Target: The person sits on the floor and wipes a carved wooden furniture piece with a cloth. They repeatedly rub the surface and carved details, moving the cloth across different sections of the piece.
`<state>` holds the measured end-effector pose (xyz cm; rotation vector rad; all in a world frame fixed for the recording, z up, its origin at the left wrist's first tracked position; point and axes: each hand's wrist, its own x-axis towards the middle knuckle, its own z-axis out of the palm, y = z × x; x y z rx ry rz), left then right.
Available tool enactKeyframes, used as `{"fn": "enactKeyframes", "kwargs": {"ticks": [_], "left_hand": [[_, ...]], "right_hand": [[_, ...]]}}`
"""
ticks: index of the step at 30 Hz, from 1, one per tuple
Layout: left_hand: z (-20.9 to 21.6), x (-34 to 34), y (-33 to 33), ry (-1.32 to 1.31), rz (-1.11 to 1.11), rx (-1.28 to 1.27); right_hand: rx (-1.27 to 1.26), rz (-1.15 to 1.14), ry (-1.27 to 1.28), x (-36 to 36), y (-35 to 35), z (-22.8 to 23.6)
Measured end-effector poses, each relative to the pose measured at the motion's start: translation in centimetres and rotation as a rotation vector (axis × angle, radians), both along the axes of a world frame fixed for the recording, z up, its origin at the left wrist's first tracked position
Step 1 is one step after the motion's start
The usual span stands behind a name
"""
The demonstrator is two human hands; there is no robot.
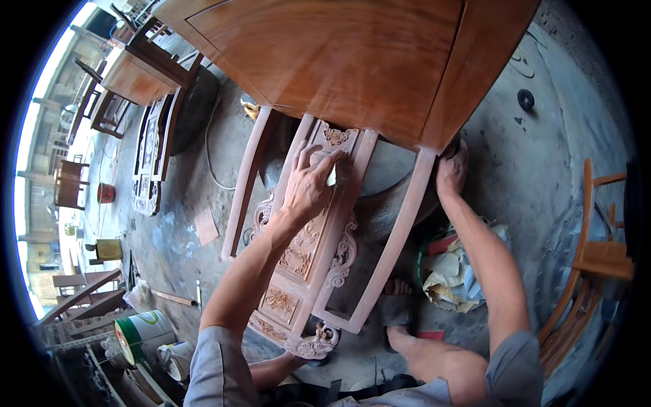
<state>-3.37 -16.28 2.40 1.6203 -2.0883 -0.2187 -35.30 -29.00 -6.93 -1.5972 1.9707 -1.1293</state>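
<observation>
While the left hand [308, 183] presses sandpaper [331, 178] flat on the carved panel [305, 261], right hand's [451, 173] grip is hidden.

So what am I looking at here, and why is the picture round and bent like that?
It is one picture from a wide fisheye camera worn on a person's head, looking down, so straight edges curve. There is no machine, only two bare hands. The left hand presses a small pale piece, perhaps sandpaper, against a carved wooden chair back lying under a wooden table. The right hand rests at the frame's side rail by the table edge. On the concrete floor stand a paint can and a basket of paper scraps.
</observation>
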Motion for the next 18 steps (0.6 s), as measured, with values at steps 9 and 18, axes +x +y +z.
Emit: {"fn": "enactKeyframes", "kwargs": {"ticks": [9,18], "left_hand": [[0.2,4.1,-0.9,-0.024,-0.025,0.009],[1.6,6.1,-2.8,-0.047,0.011,-0.052]], "right_hand": [[-0.034,-0.010,0.013,0.2,-0.2,0.0],[-0.048,-0.016,0.014,0.1,-0.3,-0.2]]}}
